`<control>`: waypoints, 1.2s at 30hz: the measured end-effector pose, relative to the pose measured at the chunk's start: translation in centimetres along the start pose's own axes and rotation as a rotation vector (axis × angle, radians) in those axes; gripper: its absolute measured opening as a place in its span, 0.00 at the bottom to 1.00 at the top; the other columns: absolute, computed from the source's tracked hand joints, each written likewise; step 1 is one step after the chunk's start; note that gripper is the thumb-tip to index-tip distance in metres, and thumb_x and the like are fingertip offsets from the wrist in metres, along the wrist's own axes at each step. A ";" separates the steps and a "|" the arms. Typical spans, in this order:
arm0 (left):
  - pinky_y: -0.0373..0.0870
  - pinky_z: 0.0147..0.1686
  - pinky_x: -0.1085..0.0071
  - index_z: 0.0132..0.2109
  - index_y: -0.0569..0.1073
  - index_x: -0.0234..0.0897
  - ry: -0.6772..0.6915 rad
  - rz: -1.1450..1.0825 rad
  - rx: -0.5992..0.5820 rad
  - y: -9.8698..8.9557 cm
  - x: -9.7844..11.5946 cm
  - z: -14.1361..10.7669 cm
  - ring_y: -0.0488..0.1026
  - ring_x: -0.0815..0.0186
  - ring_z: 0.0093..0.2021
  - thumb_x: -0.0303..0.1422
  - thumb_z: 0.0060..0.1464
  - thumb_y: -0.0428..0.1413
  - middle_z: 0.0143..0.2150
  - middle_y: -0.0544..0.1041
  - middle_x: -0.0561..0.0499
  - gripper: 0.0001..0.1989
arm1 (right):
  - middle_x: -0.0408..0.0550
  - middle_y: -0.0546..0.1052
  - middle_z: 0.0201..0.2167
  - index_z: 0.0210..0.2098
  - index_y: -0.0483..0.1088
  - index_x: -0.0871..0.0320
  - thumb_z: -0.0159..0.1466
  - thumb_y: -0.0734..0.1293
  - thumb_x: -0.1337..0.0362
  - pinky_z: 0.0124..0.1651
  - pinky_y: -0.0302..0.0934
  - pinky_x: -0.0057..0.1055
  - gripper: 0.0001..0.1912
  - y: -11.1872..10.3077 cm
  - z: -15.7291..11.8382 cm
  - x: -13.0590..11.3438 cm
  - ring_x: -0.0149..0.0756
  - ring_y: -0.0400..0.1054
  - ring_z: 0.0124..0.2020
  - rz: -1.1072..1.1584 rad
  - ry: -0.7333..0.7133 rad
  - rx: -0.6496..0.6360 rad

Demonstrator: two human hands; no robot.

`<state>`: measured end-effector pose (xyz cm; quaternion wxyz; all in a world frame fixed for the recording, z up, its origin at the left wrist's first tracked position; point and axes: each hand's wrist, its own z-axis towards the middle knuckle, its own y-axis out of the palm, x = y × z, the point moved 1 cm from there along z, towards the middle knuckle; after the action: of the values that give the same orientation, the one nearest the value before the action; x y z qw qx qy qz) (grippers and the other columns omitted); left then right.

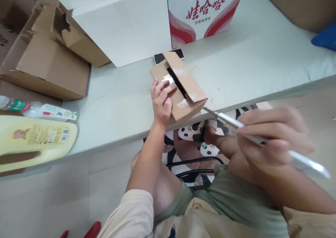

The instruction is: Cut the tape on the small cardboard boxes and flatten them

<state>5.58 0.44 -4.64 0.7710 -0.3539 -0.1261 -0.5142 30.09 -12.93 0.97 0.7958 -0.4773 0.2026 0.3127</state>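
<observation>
A small brown cardboard box (187,78) sits at the table's near edge, with clear tape on its top and a dark gap between the flaps. My left hand (163,103) holds it by its left side, fingers bent over the taped flap. In my right hand (275,136), blurred by motion, is a slim silver-white box cutter (231,120). Its thin blade points left, close to the box's near right corner; whether the tip touches the cardboard I cannot tell.
Behind the box lie a dark phone-like object (180,53), a white box (126,28) and a red-and-white carton (204,17). Brown cartons (52,63), a plastic bottle (31,108) and a yellow jug (52,134) are at left. A panda-patterned mat (190,133) lies below the table.
</observation>
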 end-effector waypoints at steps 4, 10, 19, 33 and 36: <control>0.52 0.73 0.49 0.52 0.77 0.47 -0.145 -0.086 0.017 -2.1 -2.0 -0.5 0.60 0.53 0.71 0.54 0.64 0.46 0.60 0.74 0.47 0.24 | 0.47 0.78 0.27 0.41 0.76 0.54 0.68 0.61 0.46 0.31 0.65 0.32 0.20 1.6 3.9 3.0 0.37 0.74 0.31 -0.038 0.100 0.032; 0.74 0.54 0.59 0.42 0.77 0.41 -0.754 -0.465 0.358 -5.1 -4.5 -1.9 0.77 0.53 0.53 0.63 0.52 0.52 0.45 0.80 0.45 0.31 | 0.57 0.81 0.47 0.57 0.74 0.56 0.66 0.64 0.56 0.46 0.70 0.45 0.22 3.7 7.1 7.7 0.51 0.77 0.45 -0.302 0.299 -0.136; 0.73 0.34 0.73 0.39 0.72 0.39 -0.925 -0.747 0.393 -5.6 -2.1 -1.5 0.77 0.66 0.37 0.31 0.34 0.70 0.39 0.80 0.50 0.22 | 0.64 0.59 0.72 0.68 0.62 0.65 0.62 0.67 0.53 0.74 0.45 0.60 0.38 7.9 7.6 7.2 0.64 0.45 0.75 -0.159 0.104 -0.515; 0.67 0.22 0.73 0.48 0.74 0.39 -1.024 -0.584 0.136 -5.7 -1.1 -2.6 0.75 0.65 0.24 0.48 0.38 0.72 0.28 0.79 0.51 0.32 | 0.45 0.68 0.23 0.24 0.65 0.56 0.59 0.61 0.40 0.34 0.60 0.35 0.25 8.3 7.6 4.8 0.36 0.64 0.28 0.389 0.494 -0.090; 0.66 0.22 0.74 0.47 0.77 0.39 -1.045 -0.569 0.158 -5.8 -1.8 -3.0 0.76 0.66 0.26 0.51 0.42 0.69 0.29 0.79 0.50 0.29 | 0.42 0.65 0.22 0.24 0.62 0.55 0.59 0.62 0.42 0.33 0.59 0.33 0.23 7.9 7.8 5.4 0.33 0.62 0.28 0.523 0.566 0.085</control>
<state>-0.88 -1.64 -5.41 0.4631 -0.4538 -0.6160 -0.4473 28.72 -1.62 -3.84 0.6210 -0.4433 0.5419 0.3524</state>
